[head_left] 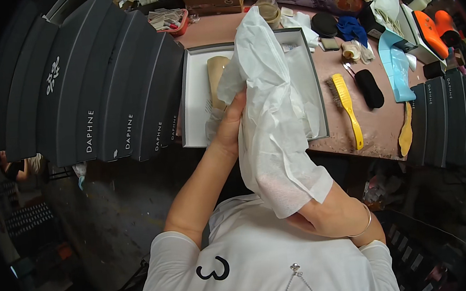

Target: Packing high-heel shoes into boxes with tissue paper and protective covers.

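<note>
A long, crumpled white thin-fabric bag (pixel 265 104) hangs over the near edge of the table, in front of my chest. My left hand (pixel 235 117) grips its left side, the thumb lying along it. At the lower, open end my right hand (pixel 330 212) reaches inside; its fingers are covered, and only a pinkish patch shows through the fabric. What else the bag contains is hidden. Beneath it stands an open, shallow grey-rimmed box (pixel 320 99) with a white inside. A tan, elongated smooth object (pixel 216 75) and white paper lie in the box.
Dark shoeboxes (pixel 73 93) are stacked at left, and more dark boxes (pixel 444 121) stand at right. Right of the open box lie a yellow-handled brush (pixel 347 110), a black oval item (pixel 370 88) and a blue cloth (pixel 351 28). A jar (pixel 269 12) stands behind.
</note>
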{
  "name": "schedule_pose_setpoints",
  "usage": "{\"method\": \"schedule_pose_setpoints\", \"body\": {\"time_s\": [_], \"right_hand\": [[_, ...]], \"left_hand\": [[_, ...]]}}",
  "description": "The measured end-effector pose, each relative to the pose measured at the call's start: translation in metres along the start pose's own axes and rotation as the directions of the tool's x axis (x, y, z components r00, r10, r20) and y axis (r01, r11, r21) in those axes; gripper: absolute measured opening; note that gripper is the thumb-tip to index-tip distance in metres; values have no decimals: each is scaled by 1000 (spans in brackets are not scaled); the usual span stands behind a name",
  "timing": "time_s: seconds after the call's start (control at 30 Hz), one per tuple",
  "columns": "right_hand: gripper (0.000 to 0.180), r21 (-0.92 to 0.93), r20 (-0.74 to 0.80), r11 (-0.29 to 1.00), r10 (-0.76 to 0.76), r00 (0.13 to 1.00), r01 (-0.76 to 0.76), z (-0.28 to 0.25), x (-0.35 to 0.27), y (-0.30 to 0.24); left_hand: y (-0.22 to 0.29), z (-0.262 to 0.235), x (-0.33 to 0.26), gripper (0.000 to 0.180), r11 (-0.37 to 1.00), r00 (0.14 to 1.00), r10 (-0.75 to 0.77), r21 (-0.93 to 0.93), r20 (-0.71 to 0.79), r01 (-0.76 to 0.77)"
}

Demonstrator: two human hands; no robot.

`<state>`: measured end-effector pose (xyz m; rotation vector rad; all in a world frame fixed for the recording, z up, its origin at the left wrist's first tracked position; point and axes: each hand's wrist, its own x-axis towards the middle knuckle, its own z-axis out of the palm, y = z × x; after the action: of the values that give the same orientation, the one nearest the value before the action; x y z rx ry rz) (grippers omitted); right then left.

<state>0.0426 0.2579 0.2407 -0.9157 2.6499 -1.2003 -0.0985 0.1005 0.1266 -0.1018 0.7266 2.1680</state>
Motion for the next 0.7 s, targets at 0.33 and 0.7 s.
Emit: {"method": "schedule_pose_setpoints", "body": {"time_s": [0.33, 0.7], "right_hand": [[63, -66, -22, 992, 105, 994, -106, 5, -3, 0], [70, 241, -389, 941, 316, 865, -236, 60, -13, 69]], "left_hand": [[11, 8, -1, 60, 1000, 1000, 4, 16, -8, -4], [0, 50, -3, 64, 986, 992, 94, 149, -84, -81]]}}
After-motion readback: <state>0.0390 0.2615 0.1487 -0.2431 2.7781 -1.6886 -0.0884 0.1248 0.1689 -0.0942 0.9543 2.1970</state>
